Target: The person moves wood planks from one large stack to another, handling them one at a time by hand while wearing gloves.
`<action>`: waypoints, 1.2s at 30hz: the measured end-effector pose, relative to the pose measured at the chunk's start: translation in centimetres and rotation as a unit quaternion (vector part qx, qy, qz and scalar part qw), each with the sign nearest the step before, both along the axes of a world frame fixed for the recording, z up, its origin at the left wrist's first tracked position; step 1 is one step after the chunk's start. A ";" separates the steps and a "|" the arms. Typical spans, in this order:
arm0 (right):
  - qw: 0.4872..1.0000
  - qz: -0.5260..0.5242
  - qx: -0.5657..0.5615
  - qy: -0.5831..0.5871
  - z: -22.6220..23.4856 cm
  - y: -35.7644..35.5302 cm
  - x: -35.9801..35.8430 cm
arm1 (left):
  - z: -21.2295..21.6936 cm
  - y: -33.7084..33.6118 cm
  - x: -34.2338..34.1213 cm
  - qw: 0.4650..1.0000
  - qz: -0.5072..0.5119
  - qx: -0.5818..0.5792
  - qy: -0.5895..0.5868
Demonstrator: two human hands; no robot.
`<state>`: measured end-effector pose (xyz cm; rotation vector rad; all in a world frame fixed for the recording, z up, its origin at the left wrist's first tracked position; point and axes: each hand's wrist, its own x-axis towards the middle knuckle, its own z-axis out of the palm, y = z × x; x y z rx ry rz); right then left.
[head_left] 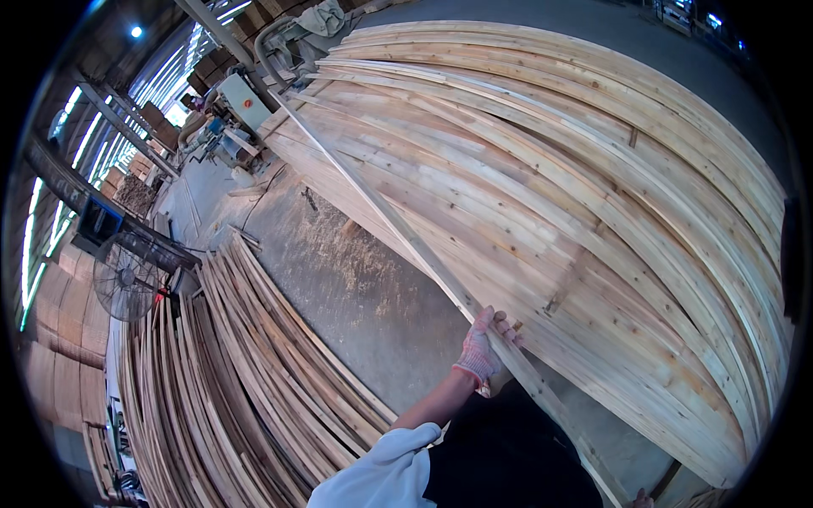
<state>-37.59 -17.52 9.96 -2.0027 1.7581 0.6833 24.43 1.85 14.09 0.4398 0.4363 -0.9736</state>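
Observation:
My left hand, in a pale knitted glove with bare fingertips, is closed around a long, narrow wooden strip. The strip slants from the lower right up to the far left, along the near edge of a broad stack of boards. Only a few fingertips of my right hand show at the bottom edge, closed against the strip's near end; the rest is out of the picture. On the stack lie several loose, bowed strips, with knots and darker patches in the wood.
At lower left lies a large pile of long wooden strips. Sawdust covers part of the concrete floor between pile and stack. A standing fan, a machine with a pale control box and a metal post stand farther left.

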 end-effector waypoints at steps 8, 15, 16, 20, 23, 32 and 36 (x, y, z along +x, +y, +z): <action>0.997 0.078 -0.001 0.008 -2.3 -5.8 -8.2 | 1.2 -1.4 -5.8 0.994 0.034 0.096 0.040; 0.988 -0.120 -0.057 -0.081 -6.0 -10.7 -14.2 | 1.3 -2.3 -10.3 0.987 0.065 0.140 0.043; 0.990 -0.097 -0.061 -0.081 -6.1 -11.1 -14.8 | 0.4 -2.1 -10.7 0.988 0.071 0.127 0.047; 0.994 -0.097 -0.007 -0.041 -4.7 -12.7 -14.4 | 0.3 -2.5 -12.3 0.976 0.075 0.182 0.096; 0.998 -0.059 -0.004 0.000 -5.0 -13.5 -13.8 | -2.3 -1.6 -12.7 0.984 0.075 0.149 0.068; 0.986 0.102 0.107 -0.083 -6.9 -8.5 7.3 | -14.1 2.1 -18.4 0.982 -0.093 -0.128 0.105; 0.945 0.240 0.143 -0.168 -10.6 -5.8 12.8 | -15.2 -0.4 -22.8 0.956 -0.244 -0.110 0.122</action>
